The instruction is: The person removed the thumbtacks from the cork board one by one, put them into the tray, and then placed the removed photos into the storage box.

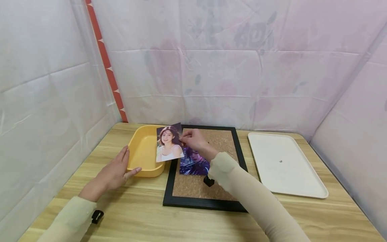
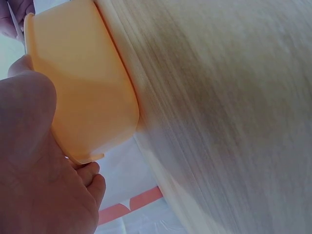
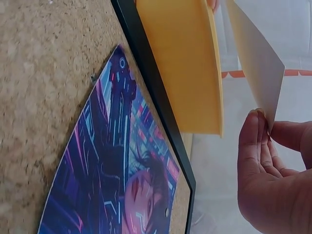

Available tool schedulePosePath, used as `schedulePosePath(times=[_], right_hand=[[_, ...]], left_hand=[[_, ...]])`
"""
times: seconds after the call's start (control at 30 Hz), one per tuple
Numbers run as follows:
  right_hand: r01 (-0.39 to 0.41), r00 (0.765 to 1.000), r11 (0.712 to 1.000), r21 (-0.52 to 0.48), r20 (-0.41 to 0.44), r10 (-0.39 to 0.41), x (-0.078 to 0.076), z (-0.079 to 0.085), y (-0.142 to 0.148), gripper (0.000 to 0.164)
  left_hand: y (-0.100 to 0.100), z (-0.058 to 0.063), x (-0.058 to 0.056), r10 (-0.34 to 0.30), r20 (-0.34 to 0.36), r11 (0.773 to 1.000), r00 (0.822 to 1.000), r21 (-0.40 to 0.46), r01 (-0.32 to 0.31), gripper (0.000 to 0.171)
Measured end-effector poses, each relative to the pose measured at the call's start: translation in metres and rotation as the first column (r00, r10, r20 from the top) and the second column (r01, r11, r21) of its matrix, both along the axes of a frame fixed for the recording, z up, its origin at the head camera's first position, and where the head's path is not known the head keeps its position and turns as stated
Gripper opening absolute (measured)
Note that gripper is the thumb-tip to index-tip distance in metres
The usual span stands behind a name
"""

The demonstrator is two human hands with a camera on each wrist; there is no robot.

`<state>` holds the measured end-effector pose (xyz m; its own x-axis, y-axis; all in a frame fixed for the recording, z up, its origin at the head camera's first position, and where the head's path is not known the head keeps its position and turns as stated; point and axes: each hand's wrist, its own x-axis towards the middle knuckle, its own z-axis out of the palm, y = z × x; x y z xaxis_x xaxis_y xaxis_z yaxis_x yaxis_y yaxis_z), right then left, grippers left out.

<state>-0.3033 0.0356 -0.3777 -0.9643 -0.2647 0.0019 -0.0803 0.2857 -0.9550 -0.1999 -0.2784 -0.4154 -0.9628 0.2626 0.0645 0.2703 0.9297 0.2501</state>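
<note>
Right hand (image 1: 197, 140) pinches portrait photo (image 1: 169, 147) at its right edge, thumb against fingertips. Photo is held up in the air, tilted; in the head view it overlaps the right rim of yellow bin (image 1: 147, 173) and the left side of black frame (image 1: 205, 203). Pictured side faces the head camera, pale back shows in the right wrist view. It shows a long-haired person in a white top.

Left hand (image 1: 112, 172) grips yellow bin at its near left corner: thumb over the near rim, other fingers along the left rim, fingertips bent at the lip in the left wrist view. Bin stands upright on wooden table (image 1: 142, 208), toward the far left corner.

Black frame surrounds cork board (image 1: 193, 188), lying flat near the middle of the table's far edge, just right of the bin. Purple-blue print (image 1: 193, 164) lies on the cork, toward its left side, partly covered by right hand and photo in the head view. Pale round spot at the print's edge in the right wrist view; can't tell what it is.

White tray (image 1: 284, 148) lies toward the table's far right corner, apart from the frame, with a small grey object (image 1: 281, 161) on it, too small to identify. Pale patterned sheet (image 1: 223, 74) hangs behind the far edge; red strip (image 1: 105, 64) runs down to the far left corner. Both arms wear light sleeves (image 1: 260, 198).
</note>
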Motion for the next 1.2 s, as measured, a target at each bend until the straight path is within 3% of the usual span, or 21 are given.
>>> schedulePosePath(times=[0.43,1.2], right_hand=[[-0.01,0.999,0.999,-0.038,0.052,0.012,-0.002,-0.003,-0.016,0.017],[0.013,1.0,0.997,-0.08,0.028,-0.01,-0.005,-0.011,-0.055,0.013]], left_hand=[[0.002,0.002,0.0,0.022,0.024,1.0,0.999,0.0,-0.022,0.101],[0.0,0.0,0.0,0.011,0.018,1.0,1.0,-0.014,-0.011,0.101]])
